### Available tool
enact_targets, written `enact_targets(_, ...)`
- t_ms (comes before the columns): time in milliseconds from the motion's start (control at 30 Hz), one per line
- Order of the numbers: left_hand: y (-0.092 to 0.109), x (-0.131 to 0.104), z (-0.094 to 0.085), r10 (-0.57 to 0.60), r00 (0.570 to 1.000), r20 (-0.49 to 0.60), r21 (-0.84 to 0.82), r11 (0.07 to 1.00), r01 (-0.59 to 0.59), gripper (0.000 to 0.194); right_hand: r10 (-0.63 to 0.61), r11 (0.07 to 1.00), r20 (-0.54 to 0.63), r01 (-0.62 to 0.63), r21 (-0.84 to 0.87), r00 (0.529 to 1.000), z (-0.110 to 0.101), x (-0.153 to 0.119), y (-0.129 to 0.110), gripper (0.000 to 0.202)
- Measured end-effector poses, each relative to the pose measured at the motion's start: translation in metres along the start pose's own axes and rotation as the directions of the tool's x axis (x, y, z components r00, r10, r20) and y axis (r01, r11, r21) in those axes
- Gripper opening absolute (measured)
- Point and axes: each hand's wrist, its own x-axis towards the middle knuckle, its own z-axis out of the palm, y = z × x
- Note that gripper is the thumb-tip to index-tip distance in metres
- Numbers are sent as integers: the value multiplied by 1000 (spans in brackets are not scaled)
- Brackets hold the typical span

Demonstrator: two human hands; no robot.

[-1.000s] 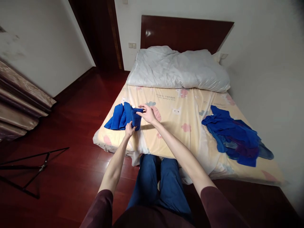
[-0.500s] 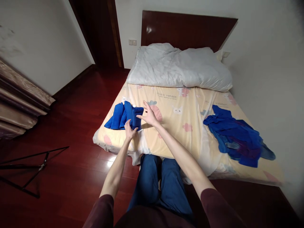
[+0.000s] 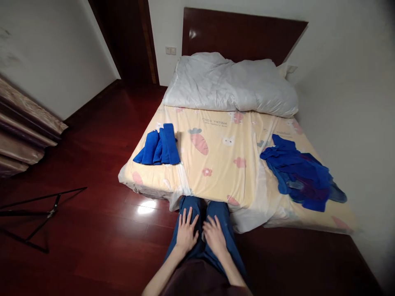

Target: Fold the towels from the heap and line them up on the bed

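Folded blue garments (image 3: 158, 153), flat narrow strips of soft-looking matte cloth, lie overlapping near the left edge of the bed (image 3: 222, 181), on its lightly creased printed sheet (image 3: 219, 156). Toward the right edge sprawls a rumpled heap of blue and purple clothes (image 3: 299, 170), and a puffy, wrinkled pale quilt (image 3: 231, 84) is bunched before the dark glossy headboard (image 3: 240, 35). The left hand (image 3: 186, 235), fingers spread wide, and the right hand (image 3: 215, 236), fingers loosely parted, both rest on the blue trousers (image 3: 219, 209)

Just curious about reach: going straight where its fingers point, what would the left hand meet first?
Past the trousers beneath, the left hand would probably meet the near edge of the bedsheet; depth is unclear.
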Motion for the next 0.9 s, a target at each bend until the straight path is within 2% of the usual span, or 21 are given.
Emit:
enact_targets(67, -4, 16, -7, 18, 1000, -3, 25, 1000, -18, 77, -6, 994, 194, 27, -107, 981, 19, -26, -6, 43)
enact_targets(167, -8, 38, -11, 49, 999, 8, 78, 996, -49, 77, 110, 970, 296, -37, -241, 949, 27, -29, -16, 44)
enact_targets(300, -7, 56, -5, 42, 999, 2, 168, 985, -42, 71, 89, 967, 296, -12, -253, 951, 17, -17, -17, 37)
enact_targets(400, -3, 62, -1, 11, 997, -71, 254, 967, 7, 64, 46, 970, 298, 29, -242, 953, 13, -16, -11, 34)
enact_targets(500, 5, 61, -2, 11, 992, -124, 312, 950, 28, 61, 16, 971, 251, 45, -237, 968, 16, -23, -6, 34)
enact_targets(600, 11, 57, -6, 19, 995, -99, 338, 941, 16, 60, -7, 984, 183, 40, -174, 983, 17, -32, -3, 33)
enact_targets(700, 11, 58, -11, 30, 997, -65, 364, 931, -5, 59, -28, 999, 124, 33, -38, 992, 11, -38, -1, 29)
enact_targets(800, 10, 73, -27, 94, 995, -31, 377, 923, -75, 48, -49, 996, 83, 43, 73, 995, 3, -38, 0, 28)
enact_targets(900, 15, 110, -63, 199, 979, 36, 340, 919, -199, 40, -53, 989, 76, 42, 141, 996, 1, -38, 1, 27)
